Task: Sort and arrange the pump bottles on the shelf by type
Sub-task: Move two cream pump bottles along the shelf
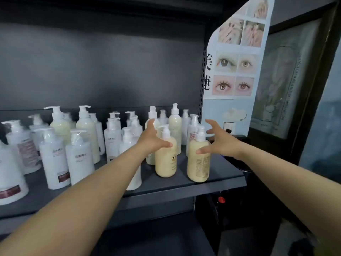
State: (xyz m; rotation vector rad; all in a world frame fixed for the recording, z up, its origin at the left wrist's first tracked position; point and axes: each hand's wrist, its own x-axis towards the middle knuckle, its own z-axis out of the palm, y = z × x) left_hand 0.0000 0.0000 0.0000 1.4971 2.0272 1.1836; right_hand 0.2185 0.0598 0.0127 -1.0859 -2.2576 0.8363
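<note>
A: Where are the 2 cream bottles?

B: Both stand upright at the front right of the shelf (212,183). The left bottle (165,159) has the left hand (153,138) just behind and beside it, thumb near its shoulder. The right bottle (198,161) stands right of the left bottle, apart from it, with the right hand (220,140) at its right side.

A: Is either grip closed?

B: No. Both grips are wide, fingers spread, holding nothing. Whether a fingertip touches plastic I cannot tell.

A: How will they handle?

B: They look full, so probably fairly heavy, with stiff but smooth plastic walls that could slip. The pump heads look thin; I would not lift by them. Best to wrap the body just under the shoulder.

A: And the others?

B: White bottles (53,159) crowd left of the left bottle, several in clear wrap, which is likely slick. More cream ones stand behind it, mixed with white.
</note>
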